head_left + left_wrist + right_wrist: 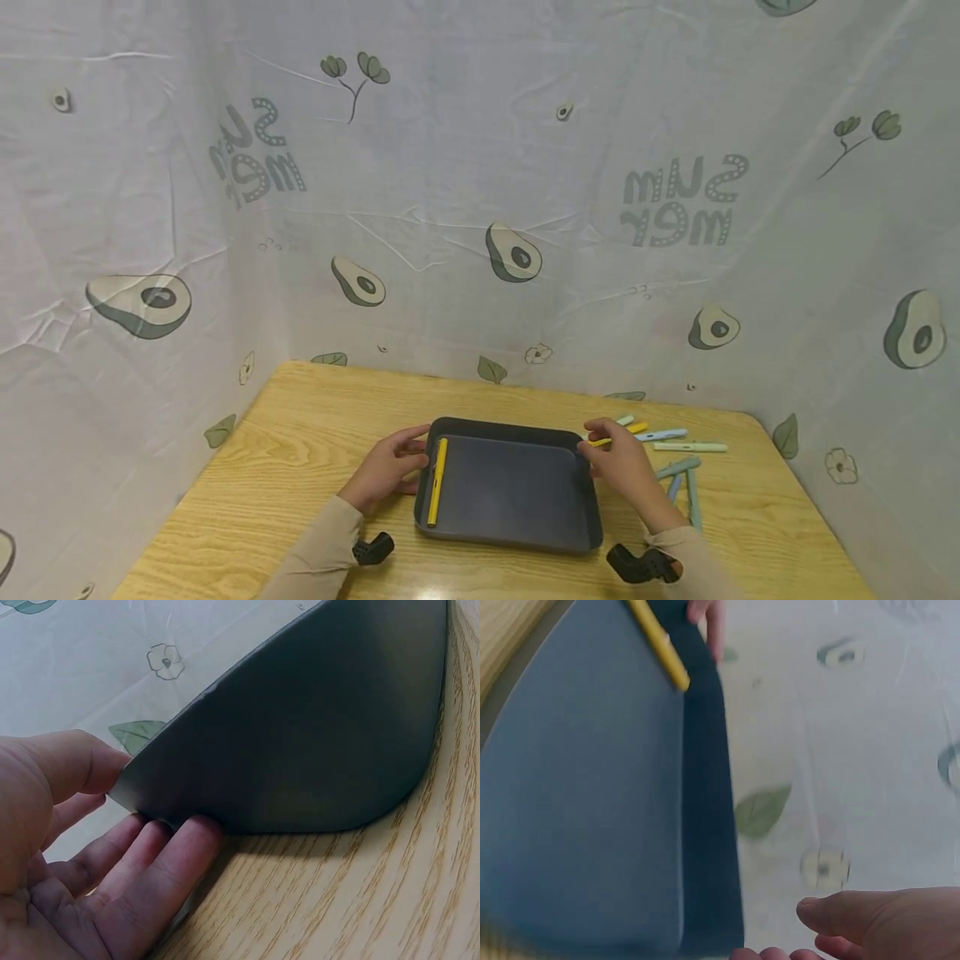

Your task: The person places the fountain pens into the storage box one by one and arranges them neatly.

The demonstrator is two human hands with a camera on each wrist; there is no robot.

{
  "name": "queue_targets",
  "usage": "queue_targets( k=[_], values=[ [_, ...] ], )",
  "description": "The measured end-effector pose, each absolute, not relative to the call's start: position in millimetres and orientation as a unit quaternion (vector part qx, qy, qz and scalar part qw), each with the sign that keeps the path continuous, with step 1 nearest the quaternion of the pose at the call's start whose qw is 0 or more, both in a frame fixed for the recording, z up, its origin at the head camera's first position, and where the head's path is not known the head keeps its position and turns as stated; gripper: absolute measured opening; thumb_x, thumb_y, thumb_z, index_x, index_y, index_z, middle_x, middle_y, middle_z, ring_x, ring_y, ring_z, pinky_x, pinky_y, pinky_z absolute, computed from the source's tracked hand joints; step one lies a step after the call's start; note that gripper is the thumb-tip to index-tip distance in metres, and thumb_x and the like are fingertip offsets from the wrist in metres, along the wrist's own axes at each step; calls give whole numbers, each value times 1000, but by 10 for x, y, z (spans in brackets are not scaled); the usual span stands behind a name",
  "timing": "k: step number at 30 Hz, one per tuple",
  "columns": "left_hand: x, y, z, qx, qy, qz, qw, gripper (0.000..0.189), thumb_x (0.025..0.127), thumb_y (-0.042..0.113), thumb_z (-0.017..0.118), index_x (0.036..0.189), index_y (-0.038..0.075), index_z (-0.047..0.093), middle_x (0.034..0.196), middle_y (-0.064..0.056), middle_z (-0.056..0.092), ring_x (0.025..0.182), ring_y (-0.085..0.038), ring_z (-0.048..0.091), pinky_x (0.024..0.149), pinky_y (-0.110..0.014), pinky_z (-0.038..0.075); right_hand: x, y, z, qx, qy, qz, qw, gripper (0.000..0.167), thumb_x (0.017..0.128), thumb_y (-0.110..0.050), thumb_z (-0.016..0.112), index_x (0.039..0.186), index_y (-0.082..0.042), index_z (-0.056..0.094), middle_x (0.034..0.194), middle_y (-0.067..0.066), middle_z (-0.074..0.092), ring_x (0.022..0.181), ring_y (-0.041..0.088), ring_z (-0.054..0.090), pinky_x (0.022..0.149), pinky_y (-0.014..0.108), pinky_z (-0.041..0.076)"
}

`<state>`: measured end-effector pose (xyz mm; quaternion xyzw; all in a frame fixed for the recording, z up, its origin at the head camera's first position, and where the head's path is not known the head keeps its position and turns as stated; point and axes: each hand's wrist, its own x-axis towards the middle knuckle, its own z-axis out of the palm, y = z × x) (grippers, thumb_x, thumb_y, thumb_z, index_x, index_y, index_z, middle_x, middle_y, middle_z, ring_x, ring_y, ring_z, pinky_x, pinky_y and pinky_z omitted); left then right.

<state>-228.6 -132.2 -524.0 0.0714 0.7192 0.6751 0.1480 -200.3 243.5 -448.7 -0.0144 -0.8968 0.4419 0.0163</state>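
A dark grey rectangular tray (517,492) lies on the table. My left hand (387,467) holds its left side. In the left wrist view, the thumb meets the rim of the tray (300,727) and the fingertips (196,829) touch its outer wall low down. Inside the tray, along its left side, lies a yellow pen (437,483). Over the tray's far right corner, my right hand (622,462) pinches another yellow pen (598,442); the hand covers part of it. The right wrist view shows that thumb (832,911) beside the tray, with the held pen out of sight.
Right of the tray lie several pens: a pale green pen (690,447), a light blue pen (662,435), a darker green pen (678,467) and others partly behind the right arm. A printed curtain (450,167) hangs behind the wooden table (337,400) and at both sides.
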Motion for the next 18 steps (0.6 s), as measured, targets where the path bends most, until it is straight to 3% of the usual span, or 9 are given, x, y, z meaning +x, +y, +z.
queue_targets(
  k=[8,18],
  values=[
    [-2278,-1319,-5257,65,716,679,147,57,102,9,64,156,8,46,140,-25,54,111,-28,66,74,-45,63,-1905,3128,-4651,-24,-946,321,40,42,100,-12,66,134,10,57,124,33,58,105,43,64,76,45,58],
    [-2305,-1331,-5334,67,715,680,148,58,100,12,67,155,10,47,136,-23,56,110,-26,65,75,-43,63,-1939,3766,-4780,-61,-969,241,-8,46,100,-14,64,134,16,54,126,40,55,111,53,57,84,58,52]
  ],
)
